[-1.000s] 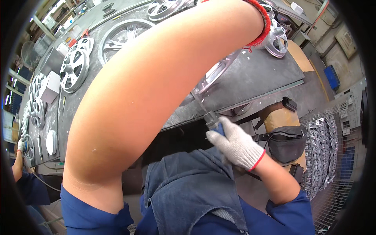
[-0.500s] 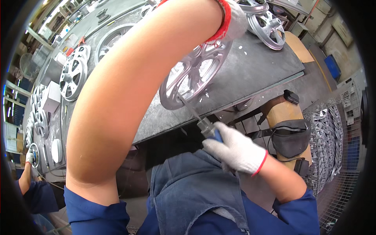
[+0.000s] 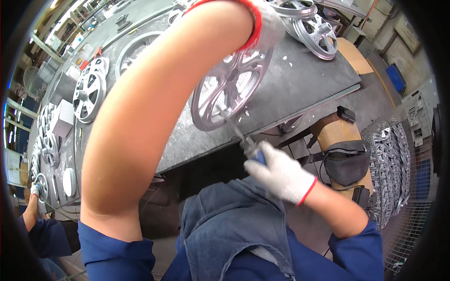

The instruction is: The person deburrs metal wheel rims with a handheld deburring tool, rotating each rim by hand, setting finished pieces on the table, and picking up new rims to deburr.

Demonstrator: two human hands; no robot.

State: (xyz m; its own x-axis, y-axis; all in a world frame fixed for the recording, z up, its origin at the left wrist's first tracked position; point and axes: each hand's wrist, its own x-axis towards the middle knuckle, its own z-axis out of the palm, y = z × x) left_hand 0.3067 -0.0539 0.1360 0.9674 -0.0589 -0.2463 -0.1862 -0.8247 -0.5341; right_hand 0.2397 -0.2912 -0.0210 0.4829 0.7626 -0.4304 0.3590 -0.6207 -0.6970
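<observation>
A silver spoked wheel rim (image 3: pixel 233 77) stands tilted on the dark worktable (image 3: pixel 309 86). My left hand (image 3: pixel 273 27), in a white glove with a red cuff, is at the wheel's far upper edge; its fingers are hidden behind my wrist and the wheel. My right hand (image 3: pixel 281 175), gloved too, is closed around a blue and grey hand tool (image 3: pixel 251 146) with a long thin metal bit, perhaps a power file. The bit reaches into an opening between the spokes at the wheel's near side, slightly blurred.
More wheel rims (image 3: pixel 318 37) lie stacked at the back right, others (image 3: pixel 89 96) at the left. White chips lie on the table. A cardboard box (image 3: pixel 340 133) with a black pouch stands right of me, beside a wire cage (image 3: pixel 389 178) of metal parts. A co-worker's gloved hand (image 3: pixel 35 188) is far left.
The tool's bit has shifted slightly up and to the right within the wheel opening, with my right hand following. My left arm and the wheel have moved a little to the left.
</observation>
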